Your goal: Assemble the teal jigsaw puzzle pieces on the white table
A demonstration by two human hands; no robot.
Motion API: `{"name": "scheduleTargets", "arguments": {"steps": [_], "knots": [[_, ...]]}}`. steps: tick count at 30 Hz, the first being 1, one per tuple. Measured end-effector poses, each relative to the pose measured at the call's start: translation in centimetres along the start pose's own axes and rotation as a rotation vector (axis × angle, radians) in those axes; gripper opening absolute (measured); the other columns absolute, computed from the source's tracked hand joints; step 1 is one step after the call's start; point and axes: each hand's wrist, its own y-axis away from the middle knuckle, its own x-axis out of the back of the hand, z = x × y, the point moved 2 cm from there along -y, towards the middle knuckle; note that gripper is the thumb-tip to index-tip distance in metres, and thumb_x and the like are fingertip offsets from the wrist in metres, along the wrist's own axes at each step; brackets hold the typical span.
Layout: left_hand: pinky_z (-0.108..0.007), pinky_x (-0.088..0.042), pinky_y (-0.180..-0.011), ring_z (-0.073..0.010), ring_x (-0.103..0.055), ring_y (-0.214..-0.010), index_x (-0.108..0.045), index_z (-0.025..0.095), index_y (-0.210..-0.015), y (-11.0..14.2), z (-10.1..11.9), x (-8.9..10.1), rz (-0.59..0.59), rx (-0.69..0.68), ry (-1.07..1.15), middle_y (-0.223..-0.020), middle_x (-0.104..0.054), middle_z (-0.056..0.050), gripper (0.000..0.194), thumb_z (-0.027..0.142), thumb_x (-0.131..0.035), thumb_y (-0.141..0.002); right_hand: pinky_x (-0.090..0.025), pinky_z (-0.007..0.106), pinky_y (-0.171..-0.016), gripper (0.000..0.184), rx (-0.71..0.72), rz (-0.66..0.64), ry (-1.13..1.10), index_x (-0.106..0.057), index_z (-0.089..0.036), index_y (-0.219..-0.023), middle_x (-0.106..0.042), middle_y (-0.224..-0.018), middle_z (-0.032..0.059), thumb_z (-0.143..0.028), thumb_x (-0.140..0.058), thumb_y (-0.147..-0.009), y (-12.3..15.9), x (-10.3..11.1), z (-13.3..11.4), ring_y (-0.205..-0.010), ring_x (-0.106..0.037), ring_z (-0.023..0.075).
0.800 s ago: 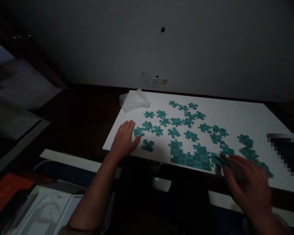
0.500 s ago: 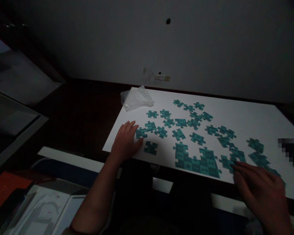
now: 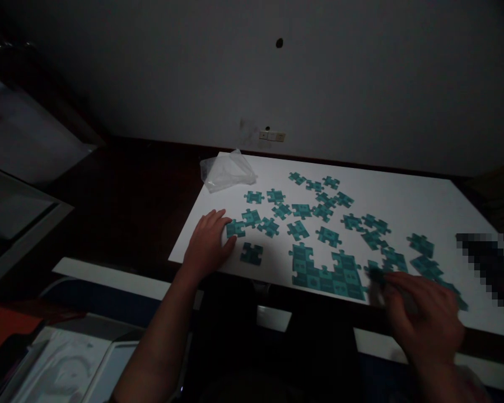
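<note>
My right hand (image 3: 428, 313) pinches a teal puzzle piece (image 3: 376, 274) between thumb and fingers over the table's front edge; the piece looks tilted and dark. Just left of it lies a joined block of puzzle pieces (image 3: 327, 281), with a gap in its upper middle. My left hand (image 3: 208, 243) rests on the left side of the white table (image 3: 277, 263), fingers stretched out. Its fingertips are close beside a loose puzzle piece (image 3: 236, 228). A single puzzle piece (image 3: 252, 253) lies to the right of that thumb.
Several loose puzzle pieces (image 3: 301, 210) are scattered over the table's middle, and more (image 3: 420, 245) lie beyond my right hand. A clear plastic bag (image 3: 229, 172) sits at the far left corner. An open white box (image 3: 67, 361) stands low at the left.
My right hand has lifted the puzzle piece from the table and shifted it slightly left toward the joined block. My left hand stays in place; the whole view has shifted a little.
</note>
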Motion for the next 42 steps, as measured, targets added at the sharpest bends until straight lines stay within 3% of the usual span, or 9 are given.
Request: {"name": "scheduleTargets", "arguments": {"steps": [14,21,36,42], "knots": [[-0.075,-0.042,-0.145,-0.0435,-0.056,-0.171,-0.074,0.025,-0.141,0.1,-0.2,-0.1,0.016,-0.004,0.01,-0.176,-0.067,-0.017,0.036,0.036,-0.067,-0.108,-0.061,0.043,-0.089,0.01,-0.038,-0.022,-0.087,-0.082,-0.025,-0.111,-0.087,-0.103,0.0058,-0.022,-0.073,-0.107,-2.4,-2.0,-1.2,-0.091,-0.081,0.0268],[-0.075,-0.044,-0.144,-0.0422,-0.057,-0.171,-0.073,0.028,-0.141,0.2,-0.4,-0.3,0.02,-0.013,-0.001,-0.176,-0.067,-0.014,0.034,0.034,-0.067,-0.108,-0.057,0.051,-0.091,0.02,-0.155,-0.123,-0.013,-0.08,-0.027,-0.115,-0.086,-0.107,0.0079,-0.04,-0.065,-0.115,-2.8,-2.6,-1.0,-0.098,-0.079,0.0337],[-0.079,-0.045,-0.143,-0.0433,-0.055,-0.172,-0.069,0.029,-0.146,0.7,-0.6,-0.2,0.015,-0.009,0.001,-0.179,-0.065,-0.012,0.034,0.035,-0.067,-0.112,-0.058,0.058,-0.09,0.026,-0.192,-0.217,0.014,-0.081,-0.032,-0.121,-0.087,-0.109,0.0075,-0.048,-0.062,-0.116,-2.6,-2.6,-0.7,-0.102,-0.079,0.0389],[-0.08,-0.048,-0.141,-0.0436,-0.055,-0.172,-0.068,0.03,-0.147,0.8,-0.5,-0.1,0.013,-0.015,-0.008,-0.18,-0.065,-0.012,0.034,0.035,-0.066,-0.114,-0.057,0.055,-0.088,0.025,-0.167,-0.237,0.008,-0.085,-0.034,-0.124,-0.089,-0.111,0.0059,-0.048,-0.067,-0.112,-2.0,-2.5,0.2,-0.1,-0.079,0.038]]}}
